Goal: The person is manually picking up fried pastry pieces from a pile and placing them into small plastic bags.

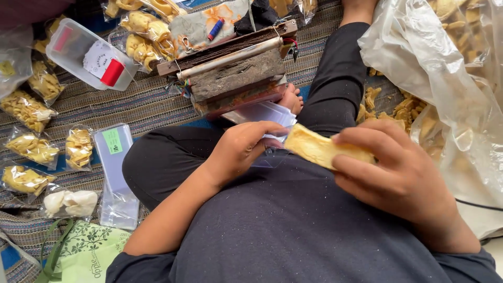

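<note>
Over the lap, the right hand (403, 178) pinches a yellow chip (322, 149) beside a clear bag (264, 114) gripped by the left hand (238, 149), with the big sack (445, 78) of chips at right.

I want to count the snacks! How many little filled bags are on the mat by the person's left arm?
5 in plain view: four yellow-cracker bags and one white-cracker bag. More filled bags lie farther up the mat, and some may be hidden.
</note>
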